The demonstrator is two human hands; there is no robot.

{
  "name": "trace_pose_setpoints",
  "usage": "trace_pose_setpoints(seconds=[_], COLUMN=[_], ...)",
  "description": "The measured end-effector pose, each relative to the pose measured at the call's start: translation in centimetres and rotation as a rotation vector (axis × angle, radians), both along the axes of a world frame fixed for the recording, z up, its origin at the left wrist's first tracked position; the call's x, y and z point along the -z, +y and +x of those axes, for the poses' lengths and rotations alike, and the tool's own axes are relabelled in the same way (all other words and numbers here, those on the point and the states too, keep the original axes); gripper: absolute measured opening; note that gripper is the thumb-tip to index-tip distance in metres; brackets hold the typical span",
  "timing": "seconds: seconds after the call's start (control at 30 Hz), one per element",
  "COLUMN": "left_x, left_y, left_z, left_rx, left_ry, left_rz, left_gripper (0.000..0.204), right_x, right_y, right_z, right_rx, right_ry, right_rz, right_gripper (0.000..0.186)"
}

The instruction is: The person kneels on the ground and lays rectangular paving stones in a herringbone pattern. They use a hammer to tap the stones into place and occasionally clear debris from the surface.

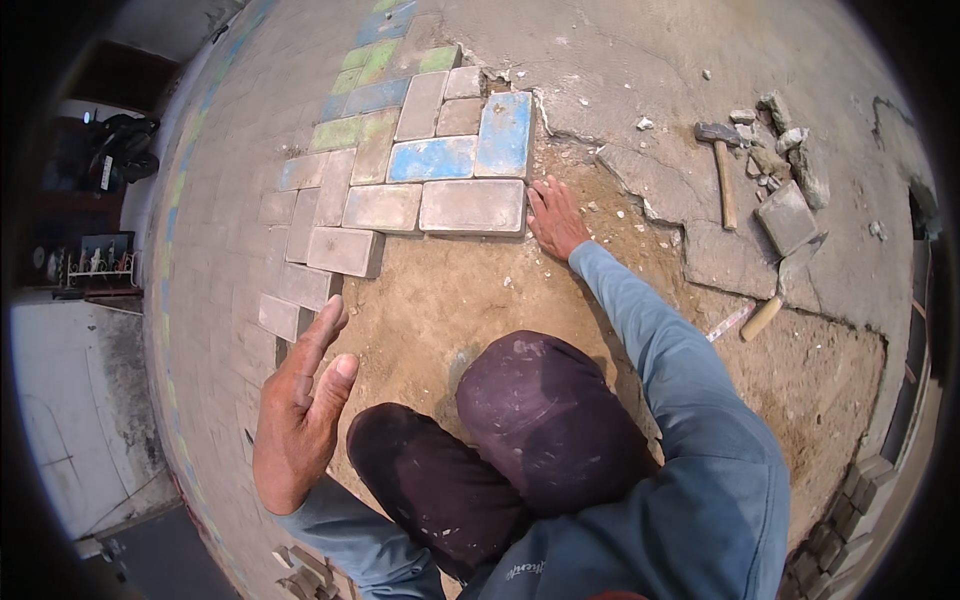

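My right hand reaches forward, its fingers spread against the right end of a grey paving block at the edge of the laid paving. Sandy ground lies under that palm and in front of my knees. My left hand is raised at the lower left, empty, with the thumb apart from the outstretched fingers. Behind the grey block sit two blue-painted paving blocks, one lying crosswise and one lengthwise. Left of it, another grey block adjoins in the stepped edge.
A hammer rests on the concrete slab at right, beside broken rubble and a loose block. A wooden-handled trowel lies at the slab's broken edge. Several blocks are stacked at lower right.
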State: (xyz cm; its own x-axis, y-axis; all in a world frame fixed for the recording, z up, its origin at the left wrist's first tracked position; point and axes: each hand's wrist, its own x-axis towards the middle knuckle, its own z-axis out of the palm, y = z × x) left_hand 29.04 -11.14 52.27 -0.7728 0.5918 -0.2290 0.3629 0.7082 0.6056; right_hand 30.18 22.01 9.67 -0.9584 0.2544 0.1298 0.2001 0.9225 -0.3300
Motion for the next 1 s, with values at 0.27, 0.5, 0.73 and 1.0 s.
trace_pose_setpoints(seconds=[0.27, 0.5, 0.73, 1.0], left_x=[-7.5, -6.3, -4.8, -1.5], left_y=[1.6, -2.3, -6.7, -7.0], left_z=[-4.7, -8.1, -10.2, -12.7], left_rx=[-0.061, -0.030, -0.242, 0.035], left_ry=[0.573, 0.583, 0.442, 0.240], left_rz=[-0.069, 0.106, 0.223, 0.341], left_gripper=[0.076, 0.076, 0.077, 0.085], right_x=[1.1, -0.7, 0.2, -3.5], right_y=[-3.0, -3.4, -1.7, -8.1], right_z=[4.1, -0.3, 3.0, 20.3], right_rx=[0.363, 0.064, 0.552, 0.313], right_ry=[0.167, -0.211, -0.298, -0.343], right_rz=[0.049, 0.334, 0.225, -0.036], right_gripper=[0.062, 0.059, 0.065, 0.056])
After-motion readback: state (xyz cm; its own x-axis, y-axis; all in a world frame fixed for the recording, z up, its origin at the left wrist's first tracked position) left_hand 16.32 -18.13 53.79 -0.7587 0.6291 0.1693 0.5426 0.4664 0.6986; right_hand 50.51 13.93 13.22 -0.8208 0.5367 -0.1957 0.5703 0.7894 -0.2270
